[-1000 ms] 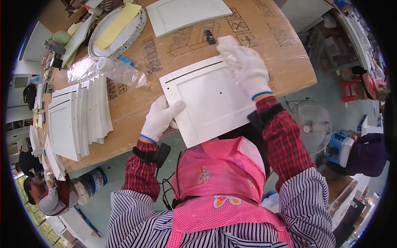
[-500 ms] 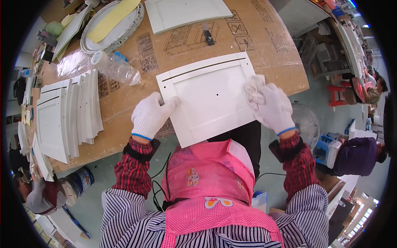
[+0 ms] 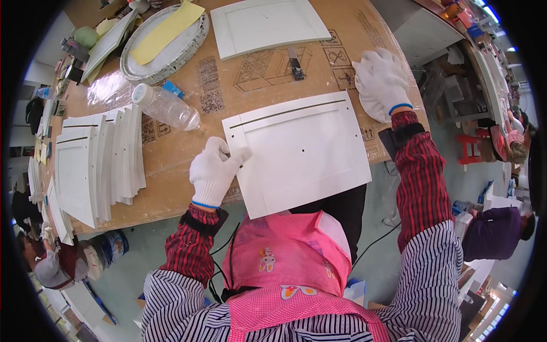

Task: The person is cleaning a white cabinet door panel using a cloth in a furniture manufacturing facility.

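A white rectangular panel (image 3: 302,154) with a recessed field, a dark groove along its far edge and small holes lies tilted at the table's front edge, its near part overhanging toward my apron. My left hand (image 3: 215,172), in a white knitted glove, grips the panel's left edge with the thumb on top. Beyond the panel's right edge, my gloved right hand (image 3: 383,80) is low over the table, closed on a bunched white cloth (image 3: 371,107). The glove partly hides the cloth, and the two whites blend.
Several similar white panels (image 3: 102,159) stand leaning together at the left. Farther back are a clear plastic bottle (image 3: 166,107), a round lid (image 3: 196,43) with yellow sandpaper (image 3: 168,34), a flat scraper-like tool (image 3: 296,64) and another white panel (image 3: 268,25). Other people work at both sides.
My right hand has moved off the panel's right edge, away from me and to the right, taking the cloth along. My left hand keeps its hold while the panel shifts slightly.
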{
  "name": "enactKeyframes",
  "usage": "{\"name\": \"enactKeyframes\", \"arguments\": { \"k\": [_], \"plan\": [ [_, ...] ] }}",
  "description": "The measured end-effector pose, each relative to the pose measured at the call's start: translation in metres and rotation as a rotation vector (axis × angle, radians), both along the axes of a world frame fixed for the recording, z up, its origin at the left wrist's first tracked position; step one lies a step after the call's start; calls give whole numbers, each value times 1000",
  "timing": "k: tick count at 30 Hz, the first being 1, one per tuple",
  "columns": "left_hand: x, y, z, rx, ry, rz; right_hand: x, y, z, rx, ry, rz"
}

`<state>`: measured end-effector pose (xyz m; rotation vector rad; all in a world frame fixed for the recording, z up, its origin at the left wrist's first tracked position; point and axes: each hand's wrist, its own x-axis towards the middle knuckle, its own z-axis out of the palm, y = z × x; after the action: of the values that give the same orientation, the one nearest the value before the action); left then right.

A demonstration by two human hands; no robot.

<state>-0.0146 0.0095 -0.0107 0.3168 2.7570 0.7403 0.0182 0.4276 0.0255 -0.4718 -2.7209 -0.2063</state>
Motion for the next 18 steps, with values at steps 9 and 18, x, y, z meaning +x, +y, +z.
{"name": "enactKeyframes", "arguments": {
  "k": [9, 18],
  "plan": [
    [13, 37, 27, 64, 316, -212, -100, -88, -30, -487, -351, 58],
    [-27, 136, 26, -17, 317, -680, 3, -16, -10, -709, -121, 120]
  ]
}}
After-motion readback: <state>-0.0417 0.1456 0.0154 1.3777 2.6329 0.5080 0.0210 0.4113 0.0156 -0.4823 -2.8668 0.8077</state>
